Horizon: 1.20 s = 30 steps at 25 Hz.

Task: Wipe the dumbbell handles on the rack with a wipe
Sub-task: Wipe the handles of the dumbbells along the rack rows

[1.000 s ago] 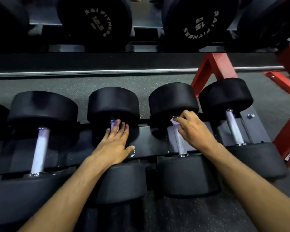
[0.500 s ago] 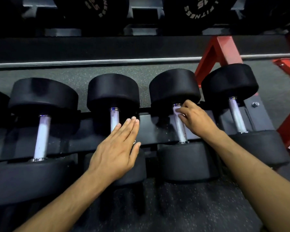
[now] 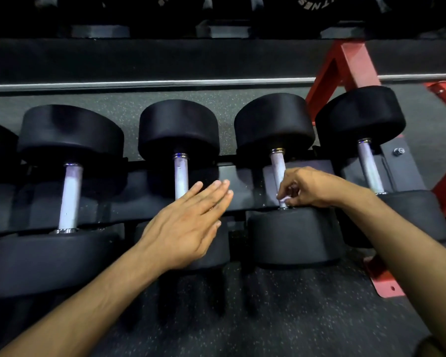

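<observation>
Several black dumbbells with pale metal handles lie side by side on the low black rack (image 3: 245, 186). My right hand (image 3: 312, 188) pinches a small white wipe (image 3: 284, 200) against the near end of the third dumbbell's handle (image 3: 278, 166), just above its near head. My left hand (image 3: 188, 222) is flat with straight fingers, over the near end of the second dumbbell's handle (image 3: 180, 173) and hiding that dumbbell's near head. The first handle (image 3: 70, 194) and the fourth handle (image 3: 370, 168) are untouched.
A red rack frame (image 3: 345, 63) stands at the right, with a red foot plate (image 3: 386, 284) on the speckled rubber floor. An upper shelf (image 3: 216, 57) with larger dumbbells runs across the top of the view.
My right hand has slid the wipe from the far end of the third handle down to its near end. My left hand has lifted off the second handle and moved right.
</observation>
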Available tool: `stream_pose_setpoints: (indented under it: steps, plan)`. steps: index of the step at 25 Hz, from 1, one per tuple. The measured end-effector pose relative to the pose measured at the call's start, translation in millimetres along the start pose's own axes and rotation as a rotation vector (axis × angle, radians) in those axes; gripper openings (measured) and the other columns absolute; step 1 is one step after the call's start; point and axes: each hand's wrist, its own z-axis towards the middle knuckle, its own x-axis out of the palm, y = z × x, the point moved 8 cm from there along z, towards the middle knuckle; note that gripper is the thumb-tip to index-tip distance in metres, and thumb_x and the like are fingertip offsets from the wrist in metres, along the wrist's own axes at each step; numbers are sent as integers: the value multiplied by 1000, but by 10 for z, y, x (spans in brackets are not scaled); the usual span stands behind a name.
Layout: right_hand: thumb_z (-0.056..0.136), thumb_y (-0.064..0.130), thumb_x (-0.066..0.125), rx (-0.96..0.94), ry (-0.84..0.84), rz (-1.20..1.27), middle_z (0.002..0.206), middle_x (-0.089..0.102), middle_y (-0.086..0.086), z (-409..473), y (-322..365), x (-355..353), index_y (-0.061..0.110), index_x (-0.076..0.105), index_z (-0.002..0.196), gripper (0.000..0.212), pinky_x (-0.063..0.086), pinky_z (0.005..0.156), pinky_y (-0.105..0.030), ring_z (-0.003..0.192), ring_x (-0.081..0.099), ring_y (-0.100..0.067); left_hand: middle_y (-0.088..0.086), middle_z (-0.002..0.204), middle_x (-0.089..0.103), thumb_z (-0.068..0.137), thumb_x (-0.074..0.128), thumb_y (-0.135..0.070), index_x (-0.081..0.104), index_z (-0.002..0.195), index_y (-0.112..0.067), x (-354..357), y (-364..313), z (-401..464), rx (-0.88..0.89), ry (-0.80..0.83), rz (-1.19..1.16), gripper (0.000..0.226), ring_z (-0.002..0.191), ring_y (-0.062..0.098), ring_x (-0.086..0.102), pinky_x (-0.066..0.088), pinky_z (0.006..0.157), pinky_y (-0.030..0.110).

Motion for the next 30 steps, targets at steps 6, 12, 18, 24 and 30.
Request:
stream_pose_setpoints:
  steps: [6,12,18,24,30]
  plan:
    - [77,16,78,1,-109,23,85,59,6,-38,7,-83,20,78,92,16,46,70,-24,78,62,-15,0,158,39,105,30,-41,47,149,-16,44,-121,-309,166,103,86,54,151,16,27,19,123,44]
    - [87,15,67,102,-388,1,97,57,-9,121,-102,-323,15,74,101,16,52,74,-40,82,60,-26,-3,159,39,106,26,-43,46,150,-15,13,-140,-458,134,48,59,55,152,16,23,20,123,45]
    - [87,15,61,190,-474,-73,98,58,-7,166,-67,-380,15,71,101,17,53,69,-43,85,62,-31,-4,155,45,105,30,-43,53,145,-17,10,-130,-455,138,-11,15,53,148,17,33,24,122,44]
    - [73,19,78,130,20,21,78,65,11,35,-17,-47,28,70,80,14,49,67,-25,75,63,-7,-5,152,49,102,38,-43,57,142,-17,4,-119,-451,129,-59,-29,52,146,17,38,29,120,43]
    - [78,7,77,225,56,283,70,72,6,-81,-130,-145,18,72,80,12,48,61,-16,64,68,-8,-6,154,45,103,36,-44,55,144,-18,13,-107,-458,118,-52,-34,52,148,16,34,29,120,42]
